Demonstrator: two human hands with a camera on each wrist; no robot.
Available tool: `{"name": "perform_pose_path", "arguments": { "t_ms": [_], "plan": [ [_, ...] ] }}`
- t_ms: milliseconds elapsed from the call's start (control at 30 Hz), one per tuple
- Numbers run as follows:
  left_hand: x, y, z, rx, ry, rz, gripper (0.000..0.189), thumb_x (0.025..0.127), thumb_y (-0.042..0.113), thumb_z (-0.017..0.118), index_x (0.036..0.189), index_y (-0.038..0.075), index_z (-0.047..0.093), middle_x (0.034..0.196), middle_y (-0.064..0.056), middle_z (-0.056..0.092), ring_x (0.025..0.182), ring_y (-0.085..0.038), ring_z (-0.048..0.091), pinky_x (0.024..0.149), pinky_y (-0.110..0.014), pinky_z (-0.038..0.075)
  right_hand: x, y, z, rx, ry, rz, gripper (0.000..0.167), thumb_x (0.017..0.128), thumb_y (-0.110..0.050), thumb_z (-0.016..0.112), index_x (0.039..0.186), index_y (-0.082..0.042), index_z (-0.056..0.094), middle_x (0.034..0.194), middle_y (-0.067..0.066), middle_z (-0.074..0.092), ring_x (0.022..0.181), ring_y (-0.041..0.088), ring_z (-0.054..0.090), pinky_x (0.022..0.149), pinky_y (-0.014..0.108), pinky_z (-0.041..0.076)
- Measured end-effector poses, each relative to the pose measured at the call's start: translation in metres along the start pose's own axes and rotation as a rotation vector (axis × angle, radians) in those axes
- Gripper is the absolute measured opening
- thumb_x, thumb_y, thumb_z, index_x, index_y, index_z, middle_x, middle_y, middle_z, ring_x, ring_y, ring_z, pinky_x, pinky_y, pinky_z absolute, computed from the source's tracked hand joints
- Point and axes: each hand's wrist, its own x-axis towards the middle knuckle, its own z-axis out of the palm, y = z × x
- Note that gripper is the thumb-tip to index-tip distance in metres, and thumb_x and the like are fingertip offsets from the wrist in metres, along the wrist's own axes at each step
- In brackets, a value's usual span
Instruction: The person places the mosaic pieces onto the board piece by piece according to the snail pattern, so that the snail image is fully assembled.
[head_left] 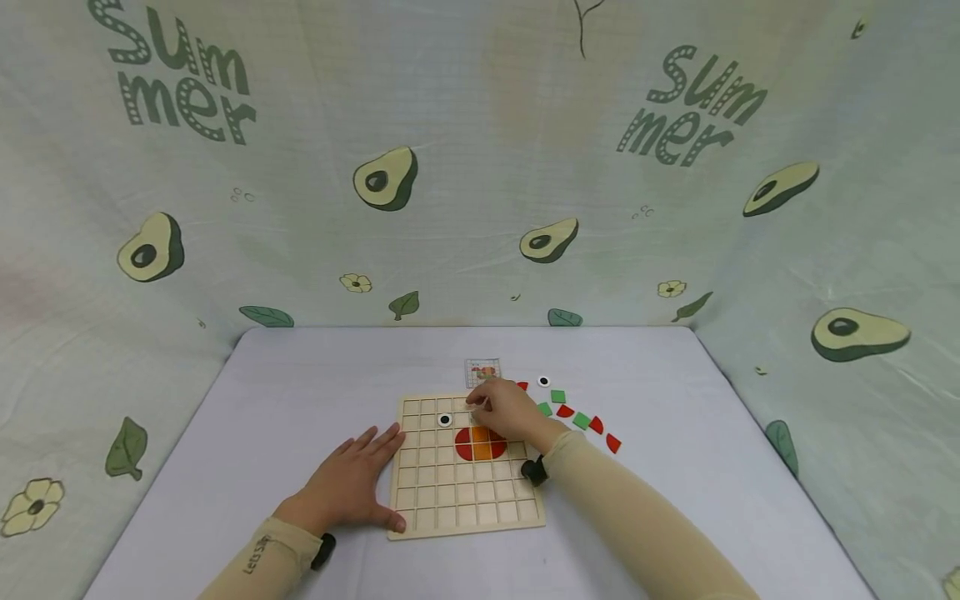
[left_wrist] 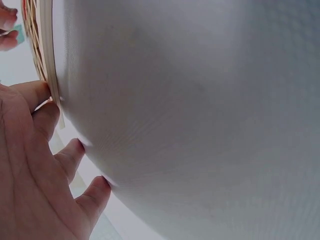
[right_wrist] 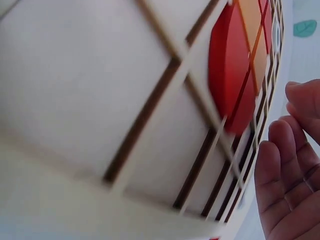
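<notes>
A pale wooden grid board [head_left: 446,497] lies on the table. My left hand [head_left: 348,479] is spread at its left side, thumb at the near corner and index finger at the edge; in the left wrist view its fingertips [left_wrist: 75,150] rest along the board's side and the table. My right hand [head_left: 508,408] is over the board's far right part, thumb and fingertips drawn together; I cannot tell whether a small piece is between them. On the board are red rounded pieces [head_left: 464,444], orange square pieces [head_left: 481,451] between them, and a white eye piece [head_left: 445,420].
A small picture card [head_left: 482,368] lies behind the board. Right of it are another eye piece [head_left: 543,381], green squares [head_left: 558,396] and red quarter-round pieces [head_left: 613,442], partly behind my right hand. A printed cloth [head_left: 465,167] hangs behind the table.
</notes>
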Motion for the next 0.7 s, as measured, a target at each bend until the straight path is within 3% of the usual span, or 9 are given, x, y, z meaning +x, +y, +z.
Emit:
{"name": "perform_pose_path", "arguments": {
  "t_ms": [700],
  "plan": [
    [-0.001,0.0,0.001,0.014,-0.003,-0.007,0.132,0.05,0.089,0.069,0.155,0.015,0.038,0.161,0.002,0.029,0.147,-0.034,0.025,0.115,-0.057,0.026,-0.026,0.049,-0.035,-0.008,0.084,0.144,0.018,0.087,-0.009,0.072,0.105,-0.009,0.076,0.093,-0.002,0.064,0.078,0.014,0.055,0.069,0.03,0.051]
  ]
}}
